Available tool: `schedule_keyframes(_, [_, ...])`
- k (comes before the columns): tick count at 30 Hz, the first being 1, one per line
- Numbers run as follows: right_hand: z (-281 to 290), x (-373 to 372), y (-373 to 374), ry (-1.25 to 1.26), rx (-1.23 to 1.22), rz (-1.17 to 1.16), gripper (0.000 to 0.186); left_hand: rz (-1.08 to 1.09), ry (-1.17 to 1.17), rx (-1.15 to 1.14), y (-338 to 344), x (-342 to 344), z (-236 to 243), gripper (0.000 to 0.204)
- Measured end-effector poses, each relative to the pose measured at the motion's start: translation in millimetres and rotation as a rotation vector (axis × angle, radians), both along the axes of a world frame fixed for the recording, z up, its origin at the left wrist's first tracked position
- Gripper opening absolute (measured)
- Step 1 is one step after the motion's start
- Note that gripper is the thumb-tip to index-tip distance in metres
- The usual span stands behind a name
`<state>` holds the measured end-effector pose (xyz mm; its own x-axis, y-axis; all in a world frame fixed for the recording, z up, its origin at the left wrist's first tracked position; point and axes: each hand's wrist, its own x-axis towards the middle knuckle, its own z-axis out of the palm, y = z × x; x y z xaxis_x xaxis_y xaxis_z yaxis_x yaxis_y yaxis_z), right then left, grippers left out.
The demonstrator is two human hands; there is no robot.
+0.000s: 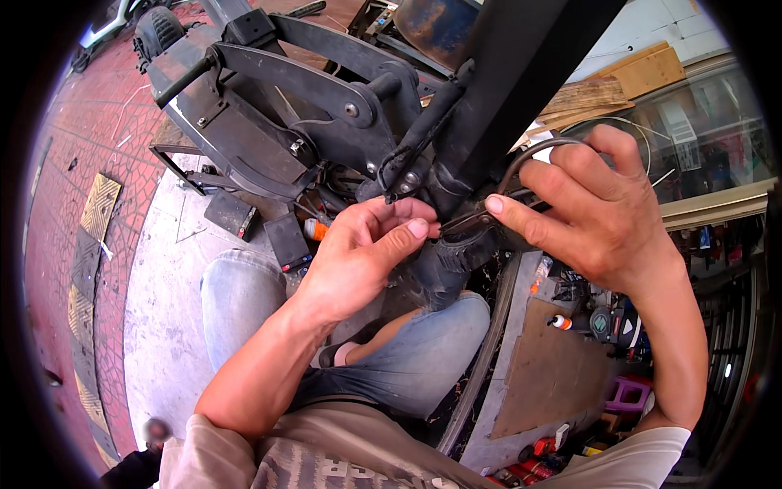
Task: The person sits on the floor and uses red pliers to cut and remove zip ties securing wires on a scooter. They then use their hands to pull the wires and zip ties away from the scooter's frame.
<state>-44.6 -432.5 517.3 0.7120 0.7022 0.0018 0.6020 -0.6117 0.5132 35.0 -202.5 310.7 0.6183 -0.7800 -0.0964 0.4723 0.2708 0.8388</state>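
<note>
Denim-clad knees (423, 350) are noted under the work. Scissors (509, 191) are clamped in the right hand (599, 216), blades at the black scooter frame (456, 175). Left hand (358, 253) fingertips are pinched together beside the blades; a slip could nick them or adjacent cables (399, 163).

The person wears a light beige short-sleeved shirt (342, 456) with large pale lettering across the chest, its sleeves ending above the elbows and leaving both forearms bare. Faded light-blue jeans (407, 359) cover the legs, worn pale over the raised knee. The left hand (358, 257) and the right hand (595, 212) are bare, without gloves, rings or a watch.
</note>
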Motion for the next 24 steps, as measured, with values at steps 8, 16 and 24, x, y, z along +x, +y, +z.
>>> schedule_keyframes(8, [7.0, 8.4, 9.3, 0.038, 0.0, -0.031, 0.038, -0.001, 0.018, -0.016, -0.6, 0.3, -1.5, 0.038])
schedule_keyframes(16, [-2.6, -8.1, 13.6, -0.015, -0.004, -0.087, 0.036, -0.012, 0.027, -0.008, 0.7, 1.9, 0.3, 0.037])
schedule_keyframes(24, [5.4, -3.3, 7.1, 0.076, 0.064, -0.156, 0.04, -0.008, 0.017, -0.014, -0.2, 1.4, -0.7, 0.037])
